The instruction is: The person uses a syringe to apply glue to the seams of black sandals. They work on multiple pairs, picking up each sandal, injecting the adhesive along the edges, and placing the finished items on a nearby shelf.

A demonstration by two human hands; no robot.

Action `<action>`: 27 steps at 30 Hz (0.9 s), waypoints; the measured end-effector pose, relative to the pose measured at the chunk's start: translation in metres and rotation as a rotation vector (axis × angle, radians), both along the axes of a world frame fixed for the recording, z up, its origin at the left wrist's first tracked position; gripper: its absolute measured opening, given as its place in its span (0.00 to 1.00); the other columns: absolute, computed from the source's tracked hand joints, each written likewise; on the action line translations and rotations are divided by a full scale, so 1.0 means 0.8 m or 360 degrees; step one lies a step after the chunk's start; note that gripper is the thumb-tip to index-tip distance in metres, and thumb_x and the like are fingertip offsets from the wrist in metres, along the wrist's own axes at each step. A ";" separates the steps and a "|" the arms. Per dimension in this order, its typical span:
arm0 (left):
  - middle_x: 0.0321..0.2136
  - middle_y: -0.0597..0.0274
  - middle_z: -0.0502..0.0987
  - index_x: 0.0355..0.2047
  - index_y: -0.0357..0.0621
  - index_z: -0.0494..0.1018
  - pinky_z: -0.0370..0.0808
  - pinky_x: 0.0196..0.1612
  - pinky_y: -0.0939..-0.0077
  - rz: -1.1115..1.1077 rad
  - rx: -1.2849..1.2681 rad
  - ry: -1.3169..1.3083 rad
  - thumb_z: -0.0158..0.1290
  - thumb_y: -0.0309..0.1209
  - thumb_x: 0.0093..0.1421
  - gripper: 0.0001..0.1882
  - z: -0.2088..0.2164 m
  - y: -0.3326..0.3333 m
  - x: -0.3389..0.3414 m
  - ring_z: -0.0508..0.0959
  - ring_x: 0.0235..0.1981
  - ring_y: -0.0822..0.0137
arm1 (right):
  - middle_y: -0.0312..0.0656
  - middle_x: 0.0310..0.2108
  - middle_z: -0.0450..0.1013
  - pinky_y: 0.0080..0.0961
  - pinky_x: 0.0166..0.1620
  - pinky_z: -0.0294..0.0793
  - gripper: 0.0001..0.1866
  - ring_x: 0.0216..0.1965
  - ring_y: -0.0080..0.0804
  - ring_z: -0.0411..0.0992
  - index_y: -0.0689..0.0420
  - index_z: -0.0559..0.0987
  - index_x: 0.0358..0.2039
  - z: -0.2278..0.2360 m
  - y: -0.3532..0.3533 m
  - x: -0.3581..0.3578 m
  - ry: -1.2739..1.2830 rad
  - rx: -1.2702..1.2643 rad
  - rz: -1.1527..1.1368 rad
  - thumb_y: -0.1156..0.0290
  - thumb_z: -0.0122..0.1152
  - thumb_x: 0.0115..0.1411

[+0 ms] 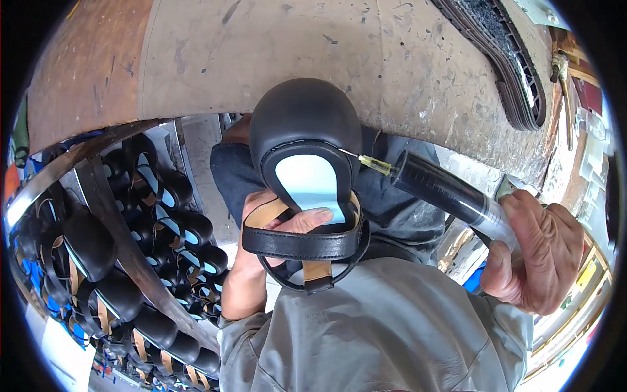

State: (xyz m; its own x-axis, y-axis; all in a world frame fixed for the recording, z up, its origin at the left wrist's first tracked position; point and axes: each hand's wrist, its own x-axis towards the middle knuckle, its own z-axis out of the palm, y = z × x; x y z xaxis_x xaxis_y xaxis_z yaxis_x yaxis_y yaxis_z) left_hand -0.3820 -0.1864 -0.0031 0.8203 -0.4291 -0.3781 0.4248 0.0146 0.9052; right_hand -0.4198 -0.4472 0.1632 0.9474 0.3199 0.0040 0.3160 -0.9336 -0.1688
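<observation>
Gripping a black shoe (307, 108) from its near left side, the left hand (294, 223) lays its thumb on the insole (305, 173), a pale blue pad with a black edge; I cannot see where all its fingers go beneath. The shoe is held over the person's lap (405, 215), toe pointing away from them, insole facing up. A black strap (304, 244), tan on the inside, crosses its near end. To the right of the shoe, well apart from the left hand, the right hand (542, 251) is clamped on the clear end of a dark syringe (444, 193). A yellow-green hub (375, 164) carries the needle (349, 153), which slants toward the shoe; its tip is at the insole's right edge, just under the toe, though I cannot tell whether it touches. Beyond the shoe stretches a stained table (261, 52), and a thick sole (516, 85) lies on it, to the far right of the shoe. To the shoe's left, a rack (124, 228) stands crowded with similar shoes (90, 242).
</observation>
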 end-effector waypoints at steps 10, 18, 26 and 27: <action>0.20 0.68 0.79 0.24 0.41 0.78 0.72 0.24 0.86 0.0023 -0.0075 0.0174 0.62 0.32 0.52 0.07 0.005 -0.012 -0.013 0.77 0.20 0.79 | 0.54 0.27 0.77 0.31 0.34 0.70 0.17 0.27 0.40 0.77 0.71 0.78 0.36 -0.009 -0.001 -0.008 -0.0018 0.0027 -0.0016 0.69 0.55 0.51; 0.24 0.79 0.76 0.30 0.47 0.77 0.60 0.15 0.96 0.0151 -0.0630 0.0900 0.57 0.35 0.58 0.06 0.021 -0.017 -0.020 0.68 0.17 0.91 | 0.52 0.27 0.77 0.30 0.38 0.69 0.17 0.28 0.39 0.76 0.70 0.78 0.36 -0.020 0.001 -0.019 -0.0103 0.0086 -0.0096 0.68 0.54 0.52; 0.29 0.76 0.76 0.39 0.45 0.75 0.65 0.20 0.96 -0.0115 -0.0853 0.1144 0.51 0.36 0.62 0.10 0.003 -0.007 -0.021 0.71 0.25 0.90 | 0.52 0.26 0.77 0.31 0.37 0.69 0.17 0.27 0.38 0.76 0.70 0.78 0.35 -0.034 0.000 -0.032 -0.0236 0.0171 -0.0110 0.70 0.54 0.49; 0.30 0.75 0.75 0.39 0.45 0.75 0.65 0.20 0.96 -0.0126 -0.0858 0.1145 0.52 0.36 0.62 0.11 -0.001 -0.005 -0.022 0.71 0.25 0.89 | 0.52 0.26 0.77 0.31 0.37 0.69 0.17 0.27 0.38 0.76 0.70 0.78 0.35 -0.034 0.000 -0.032 -0.0230 0.0176 -0.0105 0.70 0.55 0.49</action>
